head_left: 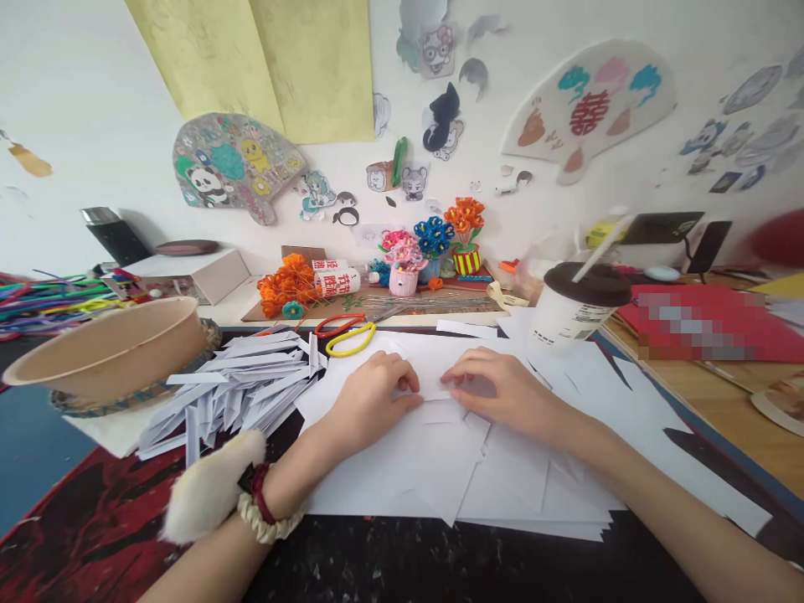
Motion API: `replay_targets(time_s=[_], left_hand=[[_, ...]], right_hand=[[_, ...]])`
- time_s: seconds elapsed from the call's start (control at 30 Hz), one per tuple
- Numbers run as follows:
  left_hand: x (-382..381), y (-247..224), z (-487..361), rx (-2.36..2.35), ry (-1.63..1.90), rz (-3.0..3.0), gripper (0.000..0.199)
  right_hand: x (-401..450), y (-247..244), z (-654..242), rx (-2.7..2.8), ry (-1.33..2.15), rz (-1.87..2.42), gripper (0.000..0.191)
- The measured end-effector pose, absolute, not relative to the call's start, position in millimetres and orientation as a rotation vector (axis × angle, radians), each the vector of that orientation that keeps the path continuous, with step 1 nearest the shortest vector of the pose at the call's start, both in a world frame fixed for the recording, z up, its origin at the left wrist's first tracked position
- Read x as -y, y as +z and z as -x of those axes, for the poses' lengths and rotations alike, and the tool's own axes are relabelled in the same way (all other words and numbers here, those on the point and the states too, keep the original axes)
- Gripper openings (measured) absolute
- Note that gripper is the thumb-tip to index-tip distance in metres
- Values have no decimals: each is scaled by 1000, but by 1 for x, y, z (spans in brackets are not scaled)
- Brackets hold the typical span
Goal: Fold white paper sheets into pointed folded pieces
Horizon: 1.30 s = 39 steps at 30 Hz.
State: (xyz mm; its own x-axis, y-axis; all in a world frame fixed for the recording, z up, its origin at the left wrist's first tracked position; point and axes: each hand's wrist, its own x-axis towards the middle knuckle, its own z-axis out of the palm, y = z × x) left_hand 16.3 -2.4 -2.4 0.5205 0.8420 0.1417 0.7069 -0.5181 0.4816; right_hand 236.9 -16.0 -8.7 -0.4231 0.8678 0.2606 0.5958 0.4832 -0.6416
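Observation:
A small white paper piece (433,389) is stretched between my two hands, above loose white sheets. My left hand (378,392) pinches its left end between thumb and curled fingers. At the right end, the fingertips and thumb of my right hand (493,385) close on the same piece. Underneath lie larger paper sheets (402,469) and several cut rectangles (515,465), overlapping. To the left of my left hand is a heap of narrow folded paper strips (242,389). Scissors with red and yellow handles (352,337) rest just behind the sheets.
A beige bowl (113,343) stands at the left. A lidded cup with a straw (571,306) is at the right, near a red packet (697,322). Craft flowers (405,260) line the back ledge. A fluffy white ornament (213,490) hangs by my left wrist.

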Motion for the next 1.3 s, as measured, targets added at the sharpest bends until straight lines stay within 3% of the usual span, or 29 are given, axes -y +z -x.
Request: replay_targets(time_s=[0.1,0.5,0.6,0.73,0.9,1.3], left_hand=[[1,-3,-15,-1304,528,-2274,4],[18,11,-21,-1193,584,-2110,15],[19,13,-23,-1201,612,-1867,17],[20,17,-26,-1096,701,-1522,18],[26,17,-30,-910,726,-1387,28],[17,13,-24,-972,957,-1262,31]], right_hand=[[14,-9,-238,2159,683,1224,6],[16,-6,-239,1968,689,1162,18],[14,-6,-240,1813,882,1152,18],[13,-10,-235,1675,1240,1072,42],[18,-10,-225,1774,1274,1038,27],[19,-1,-227,1644,1298,1150,31]])
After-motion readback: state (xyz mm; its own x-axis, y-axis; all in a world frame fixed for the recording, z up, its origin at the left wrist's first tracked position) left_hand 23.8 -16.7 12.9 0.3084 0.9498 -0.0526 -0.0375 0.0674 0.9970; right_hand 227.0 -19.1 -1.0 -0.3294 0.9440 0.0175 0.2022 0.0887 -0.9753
